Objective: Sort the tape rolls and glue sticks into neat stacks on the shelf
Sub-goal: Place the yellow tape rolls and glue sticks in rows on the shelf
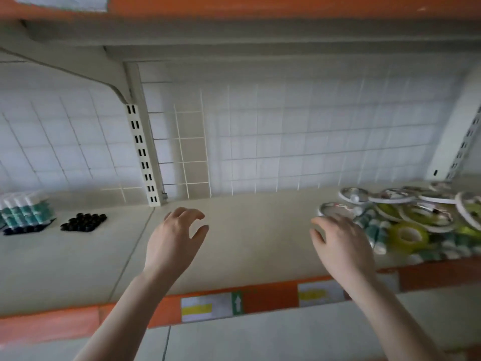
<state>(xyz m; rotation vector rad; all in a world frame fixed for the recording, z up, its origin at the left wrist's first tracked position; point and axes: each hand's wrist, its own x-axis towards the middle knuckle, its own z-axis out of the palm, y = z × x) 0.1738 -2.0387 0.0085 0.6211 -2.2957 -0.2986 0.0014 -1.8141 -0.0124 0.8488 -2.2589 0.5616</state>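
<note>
A loose heap of tape rolls lies at the right end of the beige shelf, with thin white rings on top and a thick yellow-green tape roll at the front. Teal-and-white glue sticks lie mixed in under the rolls. My right hand hovers at the heap's left edge, fingers spread, just by a white ring; I cannot tell if it touches. My left hand hangs over the bare middle of the shelf, fingers loosely curled, holding nothing.
On the neighbouring shelf section to the left stand a block of teal-and-white glue sticks and a cluster of black caps. A slotted upright post divides the sections. A wire grid backs the shelf; an orange price rail runs along its front.
</note>
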